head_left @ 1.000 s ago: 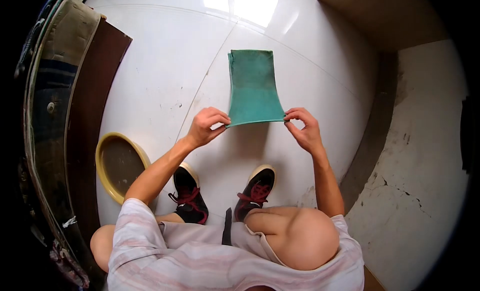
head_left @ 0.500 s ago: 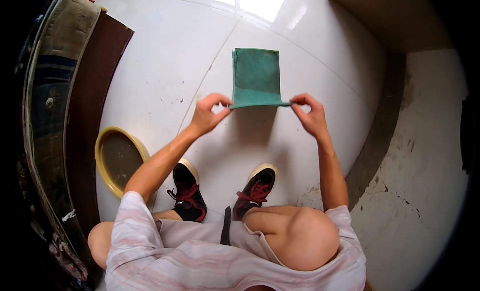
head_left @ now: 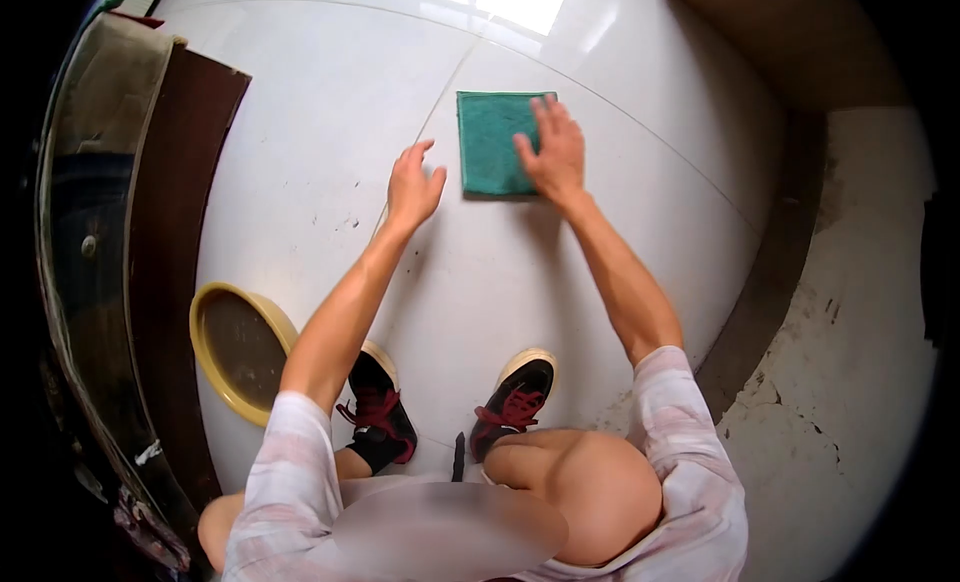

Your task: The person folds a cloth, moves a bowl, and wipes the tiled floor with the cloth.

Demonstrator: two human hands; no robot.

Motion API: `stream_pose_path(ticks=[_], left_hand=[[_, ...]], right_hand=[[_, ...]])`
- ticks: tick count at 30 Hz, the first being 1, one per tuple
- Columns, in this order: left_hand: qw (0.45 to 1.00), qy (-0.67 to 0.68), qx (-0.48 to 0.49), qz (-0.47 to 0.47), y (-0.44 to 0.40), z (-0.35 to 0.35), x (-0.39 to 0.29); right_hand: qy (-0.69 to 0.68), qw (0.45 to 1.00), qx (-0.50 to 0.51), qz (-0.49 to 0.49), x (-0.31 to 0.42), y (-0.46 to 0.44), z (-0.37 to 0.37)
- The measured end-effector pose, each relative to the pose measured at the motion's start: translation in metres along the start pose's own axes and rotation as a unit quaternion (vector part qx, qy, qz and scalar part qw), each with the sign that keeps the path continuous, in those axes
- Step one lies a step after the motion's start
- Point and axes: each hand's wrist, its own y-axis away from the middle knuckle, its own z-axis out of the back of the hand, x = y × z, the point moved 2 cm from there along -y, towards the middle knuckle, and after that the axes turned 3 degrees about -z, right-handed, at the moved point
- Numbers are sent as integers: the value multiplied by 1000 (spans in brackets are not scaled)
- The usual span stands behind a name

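Note:
A green cloth [head_left: 492, 147], folded into a square, lies on the white tiled floor in front of me. Over its right side is my right hand [head_left: 556, 154], open with fingers spread and slightly blurred; whether it presses on the cloth I cannot tell. My left hand [head_left: 412, 187] is just left of the cloth, apart from it, with fingers loosely apart and nothing in them.
A yellow-rimmed basin [head_left: 283, 327] with murky water stands on the floor to the left, by my left forearm. Dark wooden furniture [head_left: 180, 232] runs along the left. A stained, cracked wall [head_left: 800, 382] borders the right side. My black shoes [head_left: 515, 397] are below the cloth.
Both hands have let go of the cloth's near edge, which now lies folded over. My right hand has moved up and left over the cloth; my left hand has moved up slightly.

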Motion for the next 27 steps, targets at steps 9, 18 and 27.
stream_pose_path(ticks=[9, 18, 27], left_hand=[[993, -105, 48, -26, 48, -14, 6], [992, -90, 73, -41, 34, 2, 0], [997, -9, 64, 35, 70, -8, -23]], right_hand=[[92, 991, 91, -40, 35, -10, -61], [163, 951, 54, -256, -47, 85, 29], [47, 989, 56, -131, 54, 22, -50]])
